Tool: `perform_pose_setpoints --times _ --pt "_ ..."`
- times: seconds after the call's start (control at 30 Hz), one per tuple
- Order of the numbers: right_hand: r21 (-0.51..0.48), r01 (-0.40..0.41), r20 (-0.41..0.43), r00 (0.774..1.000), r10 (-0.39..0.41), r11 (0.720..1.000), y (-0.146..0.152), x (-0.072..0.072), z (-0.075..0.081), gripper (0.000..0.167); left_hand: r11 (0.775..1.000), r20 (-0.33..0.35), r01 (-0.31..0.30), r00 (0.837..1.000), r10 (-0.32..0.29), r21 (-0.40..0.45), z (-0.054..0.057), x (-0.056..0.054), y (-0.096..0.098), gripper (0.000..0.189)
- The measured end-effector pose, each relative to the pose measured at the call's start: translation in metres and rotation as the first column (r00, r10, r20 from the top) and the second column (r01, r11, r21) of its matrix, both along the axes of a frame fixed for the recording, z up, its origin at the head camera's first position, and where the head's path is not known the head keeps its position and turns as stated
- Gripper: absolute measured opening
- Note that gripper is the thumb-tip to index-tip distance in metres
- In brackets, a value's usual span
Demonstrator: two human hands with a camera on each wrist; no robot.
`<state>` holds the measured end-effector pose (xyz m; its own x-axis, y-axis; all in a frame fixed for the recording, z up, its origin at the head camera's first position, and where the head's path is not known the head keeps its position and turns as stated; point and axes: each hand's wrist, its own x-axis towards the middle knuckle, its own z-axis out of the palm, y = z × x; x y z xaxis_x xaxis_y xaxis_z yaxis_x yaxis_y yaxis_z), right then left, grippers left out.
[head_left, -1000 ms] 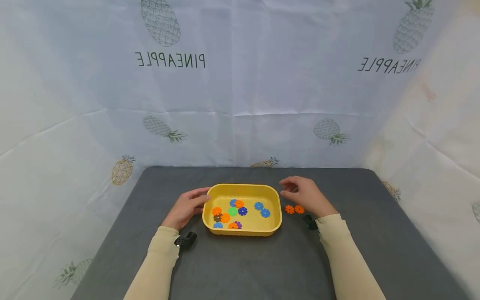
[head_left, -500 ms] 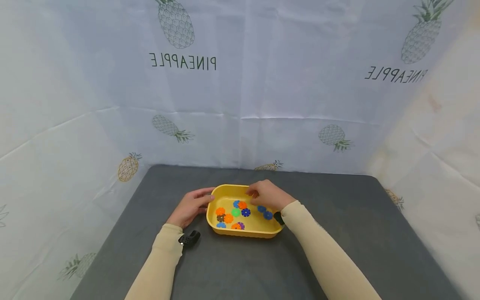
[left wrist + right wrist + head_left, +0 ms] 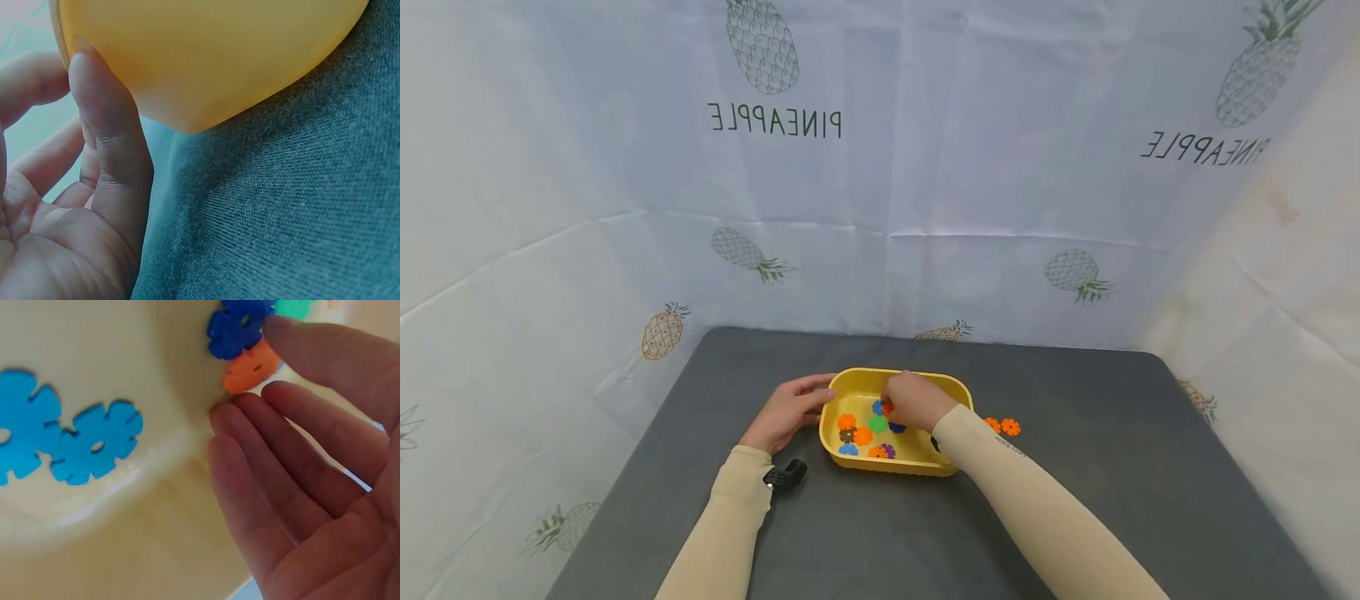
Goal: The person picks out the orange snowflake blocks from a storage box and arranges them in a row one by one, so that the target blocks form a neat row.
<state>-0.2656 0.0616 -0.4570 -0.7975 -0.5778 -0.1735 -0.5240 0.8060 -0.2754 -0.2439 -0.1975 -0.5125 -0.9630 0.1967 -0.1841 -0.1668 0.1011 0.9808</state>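
A shallow yellow plastic tray [image 3: 895, 467] holds several notched snowflake discs. My left hand [image 3: 782, 414] grips its left rim, the thumb [image 3: 103, 119] inside and the other fingers outside. Inside the tray, my right hand [image 3: 919, 402] is down over the discs. Between its thumb and bent fingertips lies an orange disc [image 3: 250, 370], with a gap still showing; whether the fingertips touch it is unclear. A dark blue disc [image 3: 232, 330] is by the thumb tip. Two light blue discs [image 3: 100, 444] lie joined or overlapping to the side, hidden by the right arm in the head view.
Green [image 3: 877, 424], brown [image 3: 847, 436] and more orange discs [image 3: 862, 436] lie in the tray's left half. Two orange discs [image 3: 1011, 427] sit on the dark grey table [image 3: 865, 542], right of the tray. A pineapple-print curtain [image 3: 887, 167] hangs behind.
My right hand has moved left, from above the two orange discs beside the tray to down among the discs inside it. The left hand keeps its grip on the rim.
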Motion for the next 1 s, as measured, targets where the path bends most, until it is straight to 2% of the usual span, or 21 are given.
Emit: perform_pose_setpoints --times 0.27,0.47,0.73,1.0 --pt "0.005 0.036 -0.030 0.999 -0.036 0.999 0.0001 0.0006 -0.0020 0.004 1.000 0.003 0.012 1.000 -0.012 -0.008 0.0032 -0.0023 0.0022 0.055" --pt "0.020 0.025 -0.043 0.999 -0.024 0.999 -0.0037 0.0018 -0.0032 0.005 1.000 -0.010 0.014 1.000 -0.015 -0.012 0.0017 0.0003 -0.0008 0.055" --pt "0.027 0.037 -0.016 0.999 -0.036 0.999 -0.0042 0.0044 0.0003 0.004 1.000 -0.015 0.029 0.999 -0.029 -0.012 -0.0007 0.0003 -0.0012 0.057" --pt "-0.041 0.044 0.031 0.999 -0.042 0.998 0.0002 0.0049 0.0059 0.005 1.000 -0.014 0.027 1.000 -0.027 -0.010 -0.0002 0.0031 -0.0032 0.058"
